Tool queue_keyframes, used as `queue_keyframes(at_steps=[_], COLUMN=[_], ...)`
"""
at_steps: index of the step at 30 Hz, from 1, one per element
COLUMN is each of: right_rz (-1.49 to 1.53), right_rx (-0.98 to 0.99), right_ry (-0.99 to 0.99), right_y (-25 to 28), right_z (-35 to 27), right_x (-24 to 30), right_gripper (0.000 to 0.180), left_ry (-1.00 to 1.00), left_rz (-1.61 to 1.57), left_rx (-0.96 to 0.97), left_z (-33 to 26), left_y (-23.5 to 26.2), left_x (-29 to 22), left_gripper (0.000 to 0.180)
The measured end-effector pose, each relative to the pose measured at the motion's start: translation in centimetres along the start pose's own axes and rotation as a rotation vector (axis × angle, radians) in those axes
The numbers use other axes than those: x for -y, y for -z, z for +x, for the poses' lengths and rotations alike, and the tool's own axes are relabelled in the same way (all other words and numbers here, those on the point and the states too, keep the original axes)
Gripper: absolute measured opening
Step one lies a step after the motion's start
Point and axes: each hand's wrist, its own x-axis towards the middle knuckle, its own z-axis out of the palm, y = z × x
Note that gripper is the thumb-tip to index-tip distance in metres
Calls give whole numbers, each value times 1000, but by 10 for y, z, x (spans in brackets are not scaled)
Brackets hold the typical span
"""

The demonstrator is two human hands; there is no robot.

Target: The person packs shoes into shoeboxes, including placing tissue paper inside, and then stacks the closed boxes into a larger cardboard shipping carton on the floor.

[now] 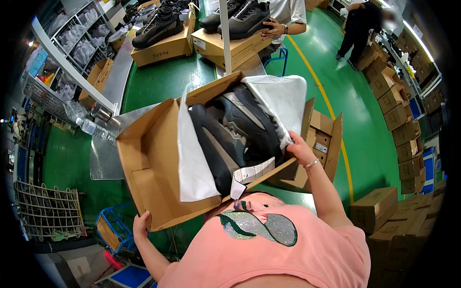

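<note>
An open brown cardboard shoebox is tilted in front of me, its lid folded out to the left. Inside lies a pair of black and grey sneakers, side by side. White wrapping paper is spread back on both sides of them. A white printed tag lies at the near end of the shoes. My left hand is closed on the lid's near-left corner. My right hand is closed at the box's right side, fingers on the paper's edge there; the box wall partly hides its grip.
Sneakers sit on closed shoeboxes ahead, where a co-worker's hand touches one box. A plastic bottle and metal cup stand left. An open carton is at right. Another person bends beside a row of cartons.
</note>
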Motion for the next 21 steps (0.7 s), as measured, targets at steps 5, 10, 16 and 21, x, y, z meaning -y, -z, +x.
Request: queue_keyframes(at_steps=[5, 10, 16, 21], right_rz=[-143, -470, 53, 272], right_rx=[12, -463, -351, -294], right_ry=[29, 309, -219, -209], right_y=[1, 0, -14, -32], right_z=[31, 12, -54, -33], right_x=[-4, -1, -21, -46], right_gripper=[43, 45, 53, 53], left_ry=[101, 43, 33, 12], left_rz=[-92, -290, -159, -184], left_rx=[53, 23, 132, 106], left_z=[-36, -56, -65, -84], left_y=[12, 5, -5, -23], left_x=[12, 32, 45, 50], left_gripper=[38, 40, 42, 40])
